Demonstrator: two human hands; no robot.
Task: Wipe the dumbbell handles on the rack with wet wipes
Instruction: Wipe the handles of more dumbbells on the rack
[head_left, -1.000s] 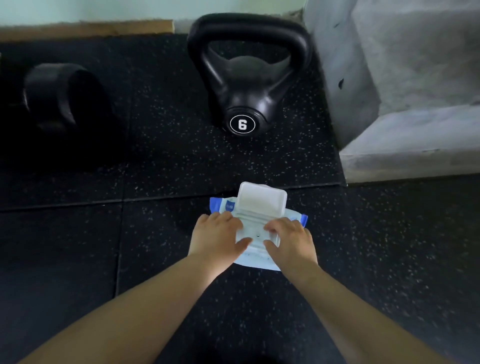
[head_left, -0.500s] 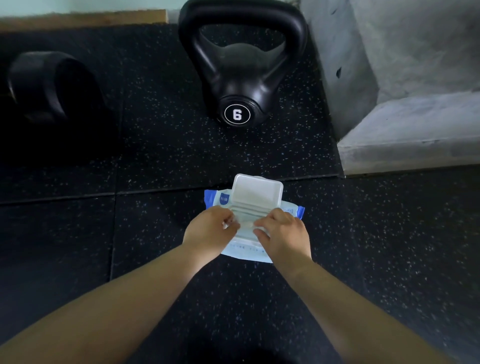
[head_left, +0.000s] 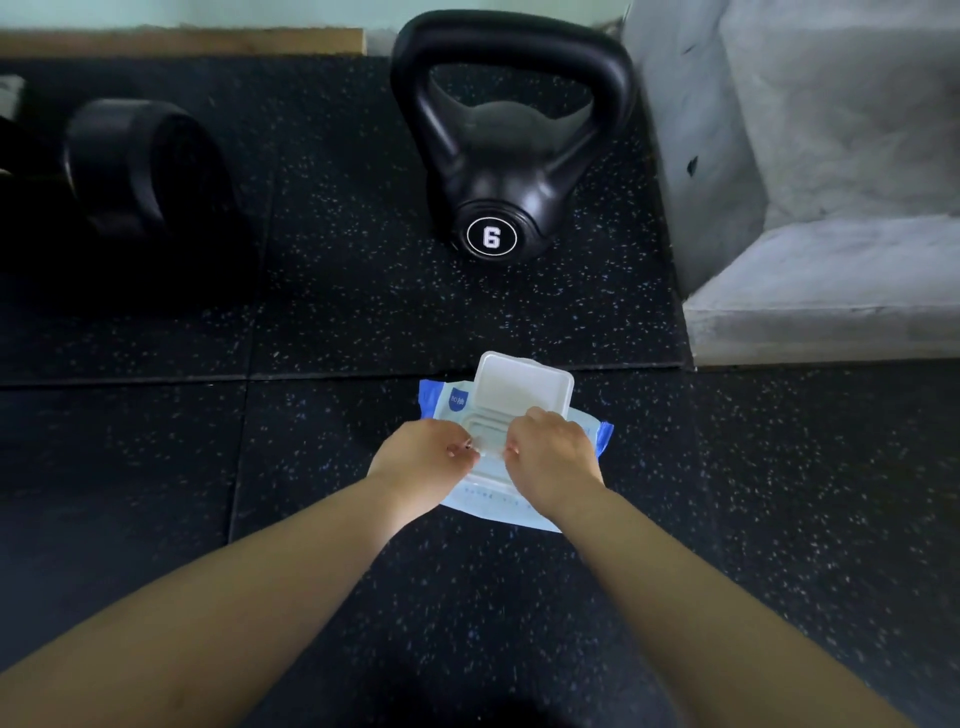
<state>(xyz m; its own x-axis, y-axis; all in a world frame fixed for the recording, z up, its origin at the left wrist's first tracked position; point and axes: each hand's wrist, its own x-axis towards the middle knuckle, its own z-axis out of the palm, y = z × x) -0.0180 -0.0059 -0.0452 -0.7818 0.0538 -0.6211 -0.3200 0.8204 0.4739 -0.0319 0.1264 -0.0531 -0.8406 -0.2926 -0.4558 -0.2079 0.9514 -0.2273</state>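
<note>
A light blue and white wet wipes pack (head_left: 451, 402) lies flat on the black speckled rubber floor, with its white flip lid (head_left: 522, 387) standing open at the far side. My left hand (head_left: 421, 462) and my right hand (head_left: 553, 457) are both on the pack just below the lid. Their curled fingertips meet at the dispensing opening and pinch there. What they pinch is hidden by the fingers. At the far left, a black dumbbell head (head_left: 130, 166) lies in deep shadow; its handle is not visible.
A black kettlebell (head_left: 498, 208) marked 6 stands on the floor just beyond the pack. A grey concrete step (head_left: 821, 291) rises at the right. A wooden skirting strip (head_left: 182, 41) runs along the far wall.
My fingers, which lay flat on the pack a second ago, have curled in and come together at the opening. The pack and its open lid stayed put.
</note>
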